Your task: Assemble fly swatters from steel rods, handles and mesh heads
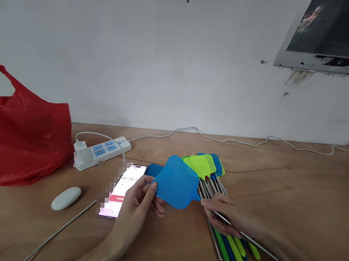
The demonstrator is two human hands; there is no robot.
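Note:
A blue fly swatter (177, 183) with a perforated square head is held above the table between both hands. My left hand (143, 201) pinches the left corner of its head, thumb on top. My right hand (221, 211) grips the metal rod close to the neck, and the rod's bare end sticks out to the lower right. Beneath and behind lies a pile of fly swatters (200, 165) with yellow-green and blue heads, metal rods and green, blue and yellow-green handles (235, 252). Another blue swatter head (154, 170) shows partly behind the held one.
A lit phone (121, 190) showing a timer lies beside my left hand. Left of it are a white computer mouse (66, 198), a power strip (103, 153) with a plug, and a red plastic bag (28, 138). A white cable (235, 141) runs along the wall.

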